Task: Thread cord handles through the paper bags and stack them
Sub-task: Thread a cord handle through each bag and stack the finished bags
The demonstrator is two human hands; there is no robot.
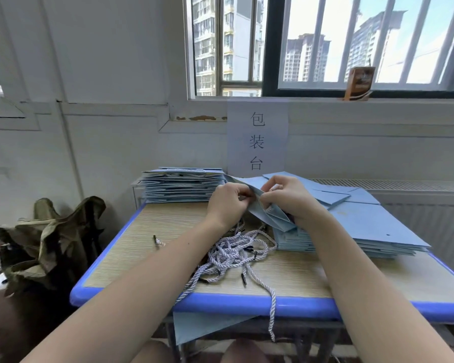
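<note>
Both hands hold a light blue paper bag (269,214) tilted on edge above the table. My left hand (227,203) pinches its upper rim from the left. My right hand (286,196) grips the same rim from the right, fingers curled at the bag's top edge. A tangle of white-and-blue twisted cords (233,254) with black tips lies on the table below the hands, one cord hanging over the front edge. A stack of flat bags with cords fitted (181,187) stands at the back left. A spread pile of flat blue bags (364,226) lies at the right.
The wooden table has a blue rim (247,306). A paper sign (257,137) hangs on the wall behind. An olive folding stool (47,237) stands left of the table. A blue sheet (202,326) hangs under the front edge. A radiator (417,200) runs along the right wall.
</note>
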